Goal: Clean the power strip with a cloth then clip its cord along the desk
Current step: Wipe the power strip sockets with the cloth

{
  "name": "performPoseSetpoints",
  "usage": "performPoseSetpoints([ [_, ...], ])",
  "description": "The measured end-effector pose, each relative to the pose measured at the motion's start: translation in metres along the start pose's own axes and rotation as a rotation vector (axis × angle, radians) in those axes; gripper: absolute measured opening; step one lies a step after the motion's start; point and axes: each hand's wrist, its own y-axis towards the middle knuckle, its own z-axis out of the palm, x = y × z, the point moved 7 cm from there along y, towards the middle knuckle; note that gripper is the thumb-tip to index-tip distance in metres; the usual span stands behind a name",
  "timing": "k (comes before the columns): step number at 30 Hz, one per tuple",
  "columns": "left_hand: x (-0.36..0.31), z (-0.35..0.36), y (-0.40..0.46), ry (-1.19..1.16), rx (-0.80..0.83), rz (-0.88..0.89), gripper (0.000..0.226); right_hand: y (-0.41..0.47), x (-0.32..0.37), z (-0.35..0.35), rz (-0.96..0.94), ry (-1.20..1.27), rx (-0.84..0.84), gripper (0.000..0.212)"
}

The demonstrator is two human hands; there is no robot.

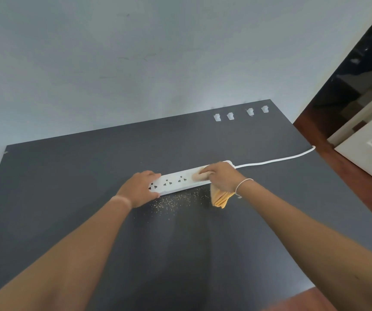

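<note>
Power strip (180, 181): flat on the desk (68, 187), spanning our two hands.
Left hand (139, 189): pinches its end between fingers and thumb.
Right hand (222, 178): curled round the cloth (219, 198), pressing by the cord (274, 161) end.
Risk: the cloth's hanging tail could drag the crumbs (174, 202) lying just nearer than our hands back onto the strip.

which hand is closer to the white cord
Right. The right hand holds the cloth on the power strip at the end where the cord leaves; the left hand grips the opposite end.
</note>
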Motion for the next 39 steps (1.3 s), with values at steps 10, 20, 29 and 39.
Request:
performPoseSetpoints([
  [10,0.000,0.000,0.001,0.026,0.004,-0.014,0.065,-0.005,-0.030,-0.025,0.128,0.153,-0.080,0.031],
  [20,-0.028,-0.003,0.010,0.038,-0.027,0.018,0.066,-0.011,-0.035,-0.037,0.126,0.238,-0.163,0.036],
  [29,-0.060,0.004,0.022,0.060,-0.017,0.071,0.057,-0.018,-0.046,-0.048,0.134,0.242,-0.270,0.041],
  [39,-0.066,0.007,0.030,0.087,-0.021,0.059,0.049,-0.016,-0.055,-0.038,0.128,0.260,-0.115,0.035],
])
